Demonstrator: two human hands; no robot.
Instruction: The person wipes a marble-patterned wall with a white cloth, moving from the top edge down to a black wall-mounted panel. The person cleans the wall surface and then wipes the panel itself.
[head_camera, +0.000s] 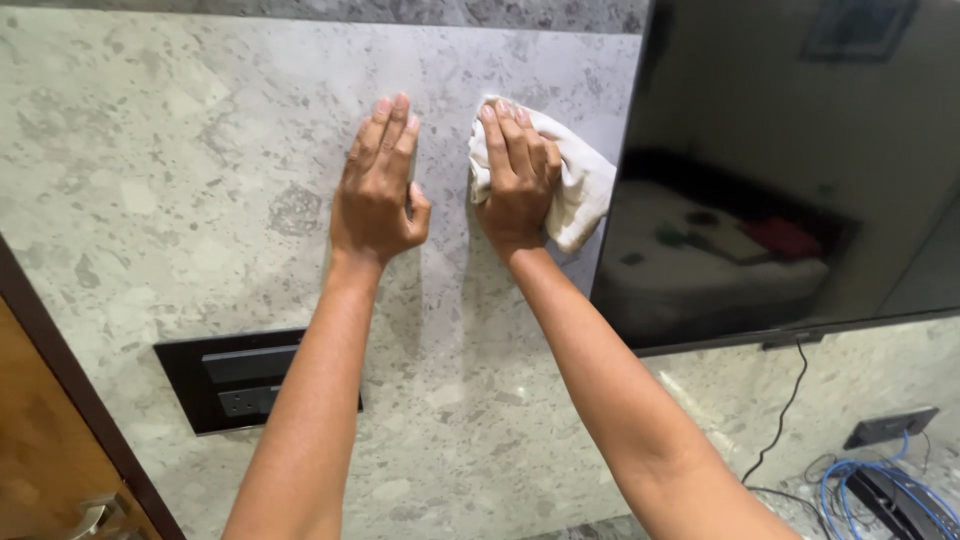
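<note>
My left hand (378, 185) lies flat against a grey speckled stone wall (200, 150), fingers together and pointing up, holding nothing. Just to its right, my right hand (515, 175) presses a crumpled white cloth (575, 185) against the same wall. The cloth bulges out from under the palm toward the left edge of a dark wall-mounted screen (800, 170). Both forearms reach up from the bottom of the view.
A black recessed socket panel (225, 385) sits in the wall below my left arm. A brown wooden door with a metal handle (90, 515) is at the lower left. A black cable (785, 410) hangs from the screen to blue cables (880, 485) and a second socket plate (890, 427).
</note>
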